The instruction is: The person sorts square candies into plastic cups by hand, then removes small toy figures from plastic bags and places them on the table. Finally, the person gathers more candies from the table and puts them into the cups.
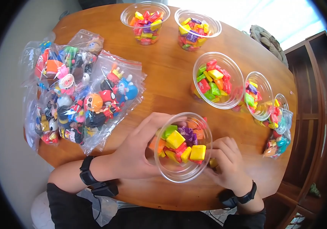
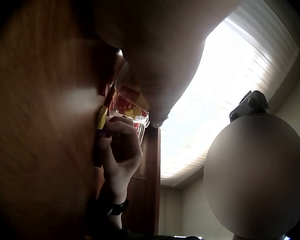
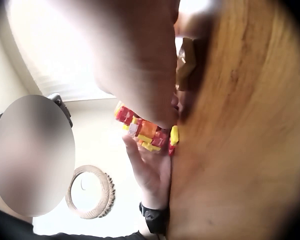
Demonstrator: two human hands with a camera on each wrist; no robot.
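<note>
A clear plastic cup (image 1: 183, 173) of wrapped candies in yellow, green, purple, red and orange stands near the table's front edge. My left hand (image 1: 135, 147) grips its left side, fingers curved round the far side. To the right of the cup, my right hand (image 1: 230, 166) has its fingers curled round a yellow candy (image 1: 213, 163) low by the table. The left wrist view shows this yellow candy (image 2: 102, 118) at the right hand's fingertips (image 2: 121, 123). In the right wrist view the left hand (image 3: 151, 175) is behind the candies (image 3: 147, 131).
Bags of small toy figures (image 1: 66, 103) cover the table's left side. Two candy cups (image 1: 145, 7) stand at the back, and several more (image 1: 217, 105) along the right. Beside those lies another bag of figures (image 1: 276, 147). A wooden cabinet (image 1: 308, 95) stands beyond the right edge.
</note>
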